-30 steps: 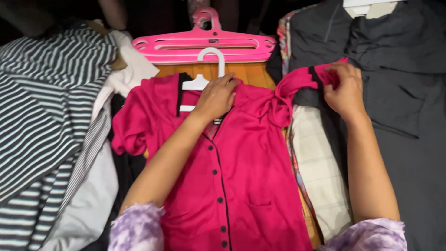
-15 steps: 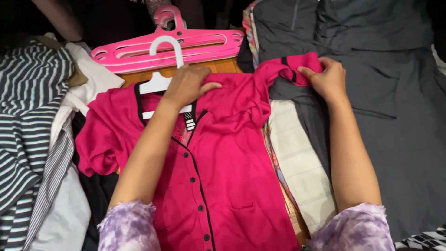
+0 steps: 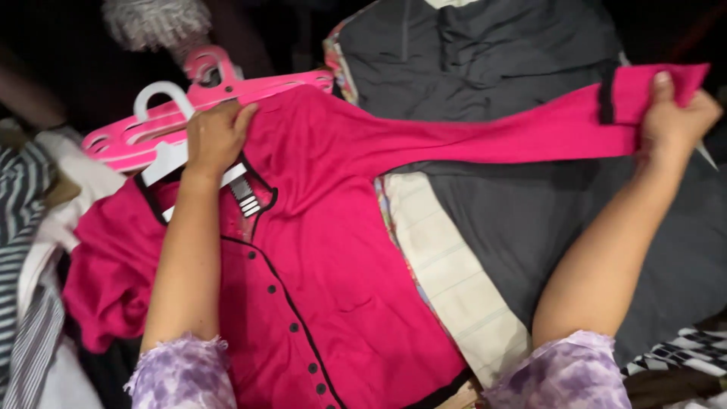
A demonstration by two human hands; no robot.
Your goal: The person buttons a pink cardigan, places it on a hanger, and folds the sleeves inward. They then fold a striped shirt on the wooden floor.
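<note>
Shirt: pink buttoned shirt (image 3: 341, 288) spread flat over a grey garment (image 3: 530, 220), one sleeve pulled straight out to the right.
Hangers: pink hanger (image 3: 250, 91) and white hanger (image 3: 163, 95) by the collar.
Left hand (image 3: 216, 136): fingers pressed together, flat on the collar.
Right hand (image 3: 674, 117): fingers pinching the cuff.
</note>
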